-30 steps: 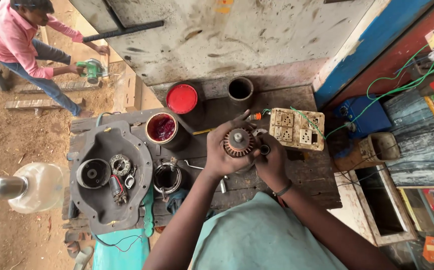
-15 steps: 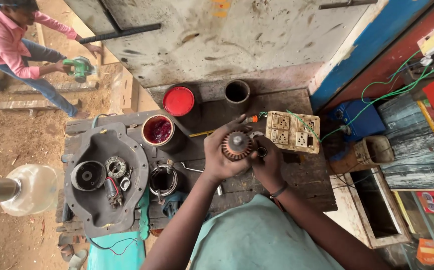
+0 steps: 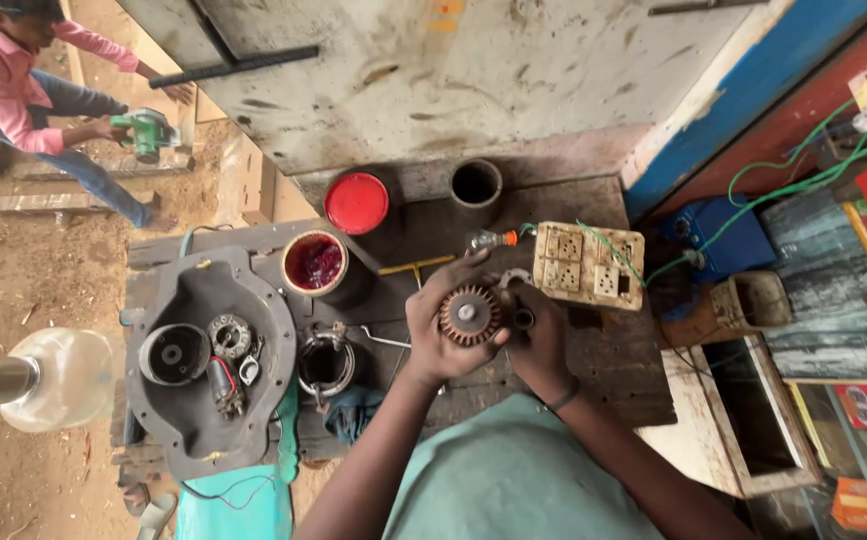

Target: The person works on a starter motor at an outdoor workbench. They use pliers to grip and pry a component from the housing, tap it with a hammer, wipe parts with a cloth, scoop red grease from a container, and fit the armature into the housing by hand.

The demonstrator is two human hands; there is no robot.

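Observation:
My left hand (image 3: 436, 330) grips a round copper-coloured motor armature (image 3: 469, 315) with radial fins, held end-on over the dark wooden workbench (image 3: 613, 370). Beside it, my right hand (image 3: 538, 335) touches the armature's right side and holds a small dark cylindrical piece (image 3: 523, 319) against it. Both hands hover in front of my teal shirt, just left of a cream socket board (image 3: 588, 264).
A grey motor housing (image 3: 208, 365) with loose parts lies at left, next to a metal ring (image 3: 325, 360). An open tin of red liquid (image 3: 315, 264), its red lid (image 3: 356, 202) and a dark cup (image 3: 476, 184) stand behind. A person in pink (image 3: 23, 90) works with a green tool at far left.
My hands with the armature have stayed nearly in place; the view has shifted slightly. The person in pink has moved a little with the green tool.

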